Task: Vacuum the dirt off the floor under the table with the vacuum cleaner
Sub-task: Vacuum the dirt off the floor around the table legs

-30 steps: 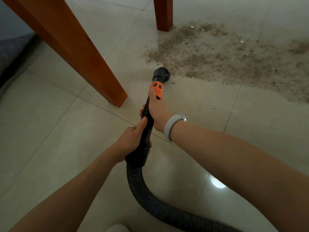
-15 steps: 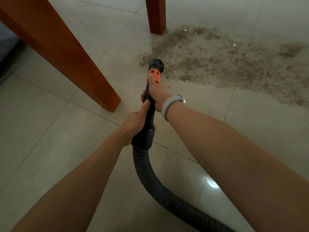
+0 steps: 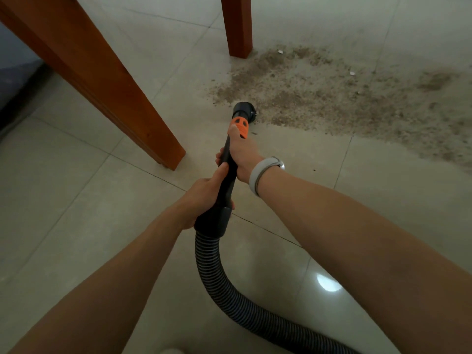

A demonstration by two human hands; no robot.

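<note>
We start with the tiled floor (image 3: 76, 226), where the dirt (image 3: 344, 98) spreads as a broad brownish patch up and to the right, running from beside the far worktop leg (image 3: 237, 24) out to the right edge of the view; the near worktop leg (image 3: 115, 93) slants down on the left, well apart from the patch. From the bottom right the ribbed hose (image 3: 217, 272) curves up into the black wand (image 3: 227, 172), whose long axis points forward and slightly right, straight at the near-left corner of the patch. Our left hand (image 3: 204, 198) is wrapped around the lower end of the wand just above the hose cuff, and our right hand (image 3: 242, 157), with a pale wristband (image 3: 258, 175) behind it, is clamped on the wand farther forward, its thumb reaching the orange collar (image 3: 240, 126). So the right hand is the nearer one to the dirt. The round nozzle (image 3: 244, 111) sits at the very edge of the patch, just touching its fringe as far as we can tell. We judge that almost all the dirt lies ahead and to the right of the nozzle, so the coming sweep has to carry that way.
</note>
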